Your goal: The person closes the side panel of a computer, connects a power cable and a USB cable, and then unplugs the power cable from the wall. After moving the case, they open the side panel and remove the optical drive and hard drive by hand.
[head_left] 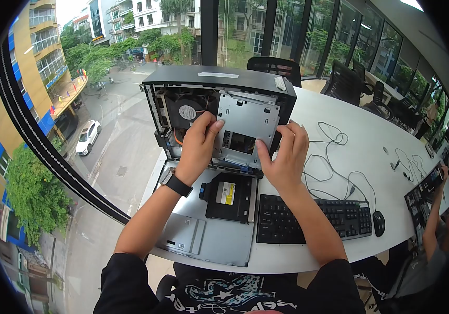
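An opened desktop computer case [219, 75] stands on the table with its inside facing me. A silver metal drive bracket [248, 114] with a square cutout sits upright in its right part. My left hand [199, 141] pinches the bracket's left edge, thumb in front. At the right edge, my right hand [285, 157] grips with its thumb on the front and fingers around the side. A round black fan [186, 111] shows left of the bracket. Below lies a black optical drive [229, 196] with a yellow-white label, on the detached metal side panel [208, 243].
A black keyboard [316, 217] and mouse [379, 223] lie to the right, with thin black cables [329, 157] looped behind. Another person's arm [434, 209] reaches to a second opened computer [423, 193] at far right. Black chairs [345, 83] stand beyond; a window is at left.
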### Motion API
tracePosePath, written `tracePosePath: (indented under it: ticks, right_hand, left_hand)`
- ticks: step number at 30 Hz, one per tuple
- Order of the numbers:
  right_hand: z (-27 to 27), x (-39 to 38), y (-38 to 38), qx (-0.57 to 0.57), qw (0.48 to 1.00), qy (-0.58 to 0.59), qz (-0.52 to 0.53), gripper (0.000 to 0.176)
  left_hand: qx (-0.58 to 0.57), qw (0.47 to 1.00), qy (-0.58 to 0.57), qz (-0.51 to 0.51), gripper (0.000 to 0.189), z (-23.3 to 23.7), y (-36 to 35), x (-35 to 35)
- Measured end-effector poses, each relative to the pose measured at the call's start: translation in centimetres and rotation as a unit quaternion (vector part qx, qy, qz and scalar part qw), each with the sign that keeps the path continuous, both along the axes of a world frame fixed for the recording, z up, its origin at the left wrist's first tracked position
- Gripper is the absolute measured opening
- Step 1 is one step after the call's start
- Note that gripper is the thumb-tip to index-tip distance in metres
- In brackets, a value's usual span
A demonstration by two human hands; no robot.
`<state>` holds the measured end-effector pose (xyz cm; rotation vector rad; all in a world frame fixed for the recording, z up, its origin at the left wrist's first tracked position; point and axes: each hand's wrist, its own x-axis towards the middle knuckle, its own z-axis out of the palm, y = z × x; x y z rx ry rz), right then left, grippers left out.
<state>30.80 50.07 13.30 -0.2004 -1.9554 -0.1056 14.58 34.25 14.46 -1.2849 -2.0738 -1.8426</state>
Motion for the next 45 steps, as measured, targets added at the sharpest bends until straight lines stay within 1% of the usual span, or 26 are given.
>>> tracePosePath:
  ticks: [4, 6, 7, 9, 10, 12, 13, 15, 16, 18, 20, 22, 24, 27, 29, 30, 32, 36, 39, 40, 42, 43, 45]
  right_hand:
    - [0.7, 0.3, -0.5, -0.004, 1.0, -0.004, -0.019, 0.06]
    - [1.2, 0.5, -0.6, -0.046, 0.998, -0.027, -0.014, 0.064]
    - [0.9, 0.3, -0.2, -0.047, 0.998, -0.026, -0.015, 0.064]
    - [0.4, -0.4, 0.5, -0.171, 0.977, 0.017, 0.124, 0.077]
    - [0.7, -0.5, 0.5, -0.172, 0.977, 0.018, 0.124, 0.077]
    - [1.4, -0.7, 0.2, -0.299, 0.939, 0.025, 0.167, 0.089]
    - [1.3, -0.9, 0.9, -0.299, 0.939, 0.026, 0.166, 0.089]
    - [1.2, -1.3, 2.4, -0.349, 0.907, -0.087, 0.22, 0.097]
    - [1.4, -1.3, 2.5, -0.35, 0.906, -0.087, 0.22, 0.097]
    - [1.9, -1.0, 2.3, -0.388, 0.886, -0.09, 0.237, 0.092]
    - [1.8, -1.1, 2.5, -0.383, 0.891, -0.085, 0.229, 0.091]
    - [1.6, -1.3, 2.9, -0.38, 0.894, -0.079, 0.222, 0.09]
    - [1.1, -1.3, 3.1, -0.327, 0.918, -0.069, 0.215, 0.089]
    - [0.9, -1.4, 3.2, -0.303, 0.929, -0.057, 0.207, 0.089]
    - [1.0, -1.3, 3.0, -0.31, 0.926, -0.059, 0.206, 0.088]
    - [1.0, -1.3, 2.9, -0.314, 0.925, -0.062, 0.206, 0.088]
    - [0.7, -1.4, 3.0, -0.307, 0.927, -0.056, 0.209, 0.088]
    - [0.5, -1.7, 3.0, -0.276, 0.939, -0.04, 0.199, 0.088]
    - [0.2, -2.0, 3.3, -0.271, 0.943, -0.042, 0.187, 0.088]
    - [0.2, -1.9, 3.2, -0.273, 0.943, -0.043, 0.186, 0.088]
    - [0.4, -1.8, 3.2, -0.29, 0.936, -0.045, 0.195, 0.093]
    - [0.6, -1.6, 2.9, -0.289, 0.936, -0.045, 0.195, 0.093]
    - [0.8, -1.0, 1.8, -0.337, 0.924, -0.015, 0.182, 0.089]
  left_hand:
    - [0.011, 1.0, 0.001, 0.007, 0.026, 0.1, 0.0, 0.3]
    - [0.014, 1.0, 0.014, 0.009, 0.026, -0.1, 0.1, 0.1]
    - [0.017, 0.999, 0.026, 0.011, 0.025, -0.2, 0.2, 0.1]
    - [0.018, 0.999, 0.027, 0.012, 0.025, -0.2, 0.4, 0.1]
    - [0.019, 0.999, 0.028, 0.013, 0.025, -0.2, 0.4, 0.1]
    - [0.026, 0.999, 0.03, 0.014, 0.025, -0.4, 0.6, 0.0]
    - [0.034, 0.999, 0.033, 0.016, 0.026, -0.4, 0.7, 0.0]
    - [0.038, 0.999, 0.03, 0.017, 0.026, -0.5, 0.8, -0.1]
    - [0.042, 0.999, 0.027, 0.016, 0.026, -0.5, 0.8, -0.1]
    - [0.039, 0.999, 0.02, 0.018, 0.026, -0.4, 0.8, 0.1]
    - [0.036, 0.999, 0.014, 0.018, 0.026, -0.5, 0.8, -0.2]
    - [0.026, 0.997, 0.069, 0.033, 0.02, -0.7, 0.8, -0.7]
    - [0.022, 0.996, 0.077, 0.027, 0.021, -0.6, 0.8, -0.7]
    - [0.0, 0.997, 0.075, 0.025, 0.022, 0.2, 0.3, -0.1]
    - [-0.016, 0.991, 0.127, 0.04, 0.039, 0.8, 0.1, 0.7]
    - [-0.018, 0.991, 0.126, 0.04, 0.039, 1.1, 0.0, 0.9]
    - [-0.071, 0.99, 0.102, 0.061, 0.055, 1.7, 0.1, 0.8]
    - [-0.052, 0.992, 0.102, 0.049, 0.055, 1.2, 0.2, 0.6]
    - [-0.034, 0.994, 0.085, 0.06, 0.056, 1.1, 0.4, 0.9]
    - [-0.027, 0.992, 0.107, 0.066, 0.055, 1.2, 0.5, 1.1]
    - [-0.017, 0.989, 0.13, 0.073, 0.053, 1.3, 0.5, 1.3]
    - [-0.018, 0.99, 0.126, 0.066, 0.053, 1.3, 0.5, 1.4]
    - [-0.019, 0.99, 0.124, 0.058, 0.053, 0.8, 0.4, 1.4]
